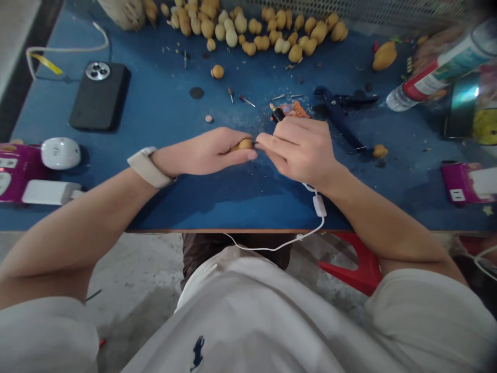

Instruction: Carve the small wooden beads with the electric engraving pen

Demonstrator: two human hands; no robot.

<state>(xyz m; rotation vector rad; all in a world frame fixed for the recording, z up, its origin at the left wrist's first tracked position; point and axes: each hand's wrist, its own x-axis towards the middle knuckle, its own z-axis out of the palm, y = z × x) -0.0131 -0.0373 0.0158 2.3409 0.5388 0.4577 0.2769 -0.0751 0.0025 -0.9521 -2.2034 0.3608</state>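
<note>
My left hand [209,153] is closed around a small tan nut-like piece [245,144], of which only one end shows past the fingers. My right hand [301,147] is wrapped round a slim corded tool [276,112] whose dark tip meets that piece. The tool's white cord [319,205] runs from under my right wrist over the table's front edge. Both hands hover over the middle of the blue table [163,109]. A pale watch band [149,167] sits on my left wrist.
A heap of tan nuts [256,28] lies along the far edge, with single ones [217,71] nearer. Small drill bits [247,100], a black phone [100,96], black pliers [341,111], a plastic bottle [438,72], purple power strips [468,182] and a red stool [359,269] surround the hands.
</note>
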